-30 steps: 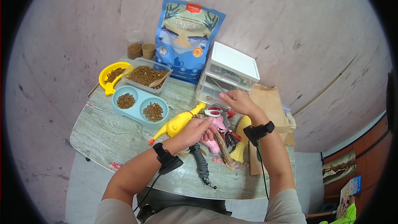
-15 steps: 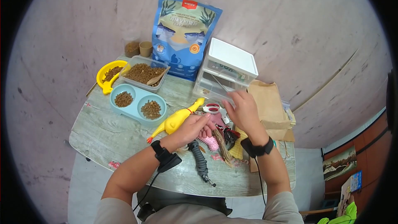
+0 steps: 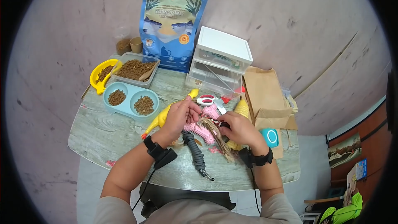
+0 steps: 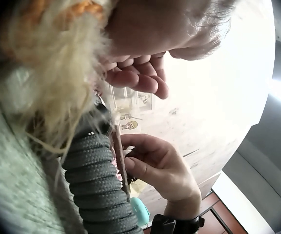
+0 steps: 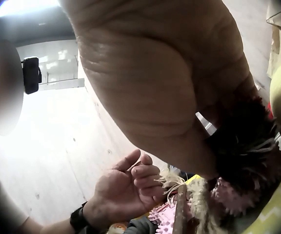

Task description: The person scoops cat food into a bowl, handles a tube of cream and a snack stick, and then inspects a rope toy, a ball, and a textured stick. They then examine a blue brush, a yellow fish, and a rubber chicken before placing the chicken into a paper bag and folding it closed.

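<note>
My right hand (image 3: 240,129) pinches a dark tufted rope toy (image 3: 224,125) among the toys. In the right wrist view its black tuft (image 5: 248,146) lies at the fingers, whose tips are hidden. My left hand (image 3: 179,118), fingers loosely curled and holding nothing, hovers over the yellow rubber chicken (image 3: 163,117). Between the hands lie a pink spiky toy (image 3: 202,133) and a frayed beige rope with a stick (image 3: 216,135). A grey coiled rope (image 3: 194,151) lies nearer the body; a yellow knitted toy (image 3: 242,110) is beyond my right hand.
Behind the toys are red-and-white scissors (image 3: 206,100) and a clear drawer box (image 3: 215,79). Left stand a blue double bowl (image 3: 132,110), a kibble tub (image 3: 134,70) and a yellow bowl (image 3: 99,86). Paper bags (image 3: 265,93) and a teal item (image 3: 270,137) are right.
My right hand has come down from near the drawers to the toys and grips the dark tufted one. My left hand has shifted slightly left and up. The head view has moved a little.
</note>
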The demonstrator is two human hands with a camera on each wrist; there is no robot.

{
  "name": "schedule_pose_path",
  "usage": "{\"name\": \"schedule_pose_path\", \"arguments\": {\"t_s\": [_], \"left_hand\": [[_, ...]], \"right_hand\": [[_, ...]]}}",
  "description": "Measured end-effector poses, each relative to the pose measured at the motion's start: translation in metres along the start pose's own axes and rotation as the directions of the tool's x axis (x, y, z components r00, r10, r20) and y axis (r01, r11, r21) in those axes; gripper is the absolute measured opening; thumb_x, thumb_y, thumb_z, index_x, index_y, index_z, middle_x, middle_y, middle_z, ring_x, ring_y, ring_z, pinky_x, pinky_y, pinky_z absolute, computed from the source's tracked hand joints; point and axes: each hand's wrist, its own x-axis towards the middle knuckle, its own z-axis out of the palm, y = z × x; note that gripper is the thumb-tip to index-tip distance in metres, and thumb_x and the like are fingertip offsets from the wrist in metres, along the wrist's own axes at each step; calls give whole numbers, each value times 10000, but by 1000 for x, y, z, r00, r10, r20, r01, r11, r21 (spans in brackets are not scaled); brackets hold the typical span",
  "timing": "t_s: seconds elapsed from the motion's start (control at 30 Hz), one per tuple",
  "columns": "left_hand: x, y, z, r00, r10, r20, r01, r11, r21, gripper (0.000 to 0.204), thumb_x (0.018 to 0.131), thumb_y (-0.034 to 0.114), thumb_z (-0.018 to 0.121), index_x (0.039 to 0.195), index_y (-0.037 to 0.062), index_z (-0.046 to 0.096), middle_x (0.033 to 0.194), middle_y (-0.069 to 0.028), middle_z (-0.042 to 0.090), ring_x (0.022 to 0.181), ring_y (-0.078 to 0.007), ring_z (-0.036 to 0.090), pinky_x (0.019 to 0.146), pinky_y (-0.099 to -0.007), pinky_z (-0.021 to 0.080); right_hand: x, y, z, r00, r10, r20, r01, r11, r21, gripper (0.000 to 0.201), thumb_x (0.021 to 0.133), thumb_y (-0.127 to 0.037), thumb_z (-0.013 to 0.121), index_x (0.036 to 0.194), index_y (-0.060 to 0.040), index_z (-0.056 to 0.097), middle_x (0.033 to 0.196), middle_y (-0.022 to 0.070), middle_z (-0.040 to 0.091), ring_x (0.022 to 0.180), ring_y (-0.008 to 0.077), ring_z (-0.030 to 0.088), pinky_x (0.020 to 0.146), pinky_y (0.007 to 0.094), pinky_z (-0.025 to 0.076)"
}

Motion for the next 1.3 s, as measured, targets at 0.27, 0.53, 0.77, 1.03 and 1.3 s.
{"name": "schedule_pose_path", "arguments": {"t_s": [0.27, 0.53, 0.77, 1.03, 1.3], "left_hand": [[0, -1, 0, 1000, 21, -8, -21, 1000, -5, 499, 983, 374, 311, 809, -2, 588, 621, -59, 562, 555, -103, 524, 540, -224, 412], [0, -1, 0, 1000, 3, -5, -3, 1000, 14, 492, 983, 374, 314, 799, 6, 583, 616, -56, 563, 545, -99, 526, 530, -216, 414], [-2, 2, 2, 999, -14, -34, 15, 999, 38, 480, 984, 365, 316, 794, 15, 584, 613, -47, 565, 532, -93, 517, 522, -209, 416], [-2, 3, 2, 999, -21, -37, 22, 999, 39, 480, 985, 363, 311, 792, 18, 584, 607, -42, 561, 525, -90, 512, 517, -203, 419], [-1, 5, 3, 999, -22, -45, 23, 999, 24, 482, 983, 371, 311, 800, 17, 583, 612, -42, 566, 518, -92, 515, 514, -209, 423]], "right_hand": [[-1, -2, -11, 997, 70, -24, -71, 997, -37, 234, 721, -111, 618, 930, -7, 620, 866, 180, 605, 826, 340, 594, 734, 404, 479], [-10, 0, -44, 965, 247, -86, -225, 951, 210, 225, 716, -69, 594, 923, 17, 619, 817, 169, 605, 710, 280, 614, 663, 349, 486], [-26, 22, -64, 915, 309, -258, -340, 937, -81, 193, 696, -91, 590, 854, 13, 628, 786, 198, 608, 727, 343, 597, 678, 399, 478], [-23, 20, -53, 893, 271, -358, -377, 886, -271, 188, 708, -133, 664, 828, 6, 620, 805, 189, 594, 777, 353, 588, 700, 419, 474], [20, -3, 0, 942, -80, -327, 60, 996, -71, 149, 731, -113, 649, 820, 2, 619, 795, 166, 589, 778, 345, 586, 690, 414, 475]]}}
